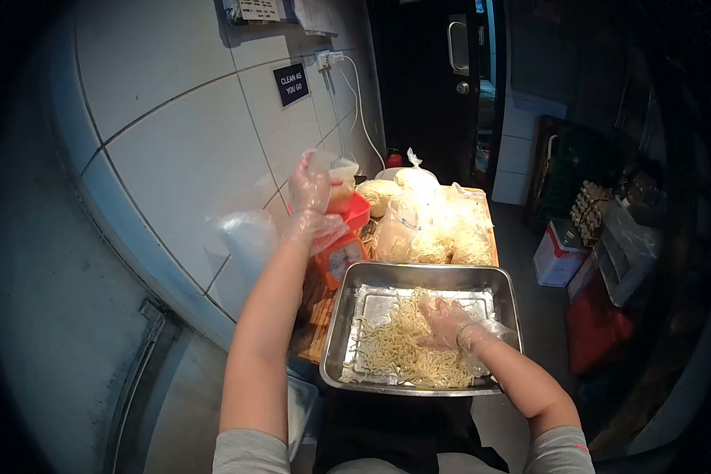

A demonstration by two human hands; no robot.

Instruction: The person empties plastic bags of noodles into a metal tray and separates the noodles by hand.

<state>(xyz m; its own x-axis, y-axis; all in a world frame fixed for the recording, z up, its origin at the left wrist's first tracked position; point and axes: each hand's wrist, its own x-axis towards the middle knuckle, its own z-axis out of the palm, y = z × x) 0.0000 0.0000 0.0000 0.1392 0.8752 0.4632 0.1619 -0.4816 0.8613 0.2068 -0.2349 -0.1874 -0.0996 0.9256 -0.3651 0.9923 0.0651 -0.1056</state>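
My left hand [311, 189], in a clear plastic glove, is raised over the red-orange tub [357, 213]. Its fingers are closed round a translucent plastic container [342, 175] with something pale yellow showing in it; what exactly the container is, I cannot make out. Lower down, my gloved right hand [444, 320] rests in the noodles [403, 341] with its fingers spread, palm down. These pale yellow noodles lie loose across the floor of a deep rectangular steel tray [340, 316], mostly in its middle and front.
Behind the tray, clear bags of noodles [430, 241] crowd the wooden table [490, 229]. An orange container [341, 261] and a roll of plastic bags [246, 237] stand at left, beside the tiled wall. A tin [559, 253] and egg trays [591, 212] are at right.
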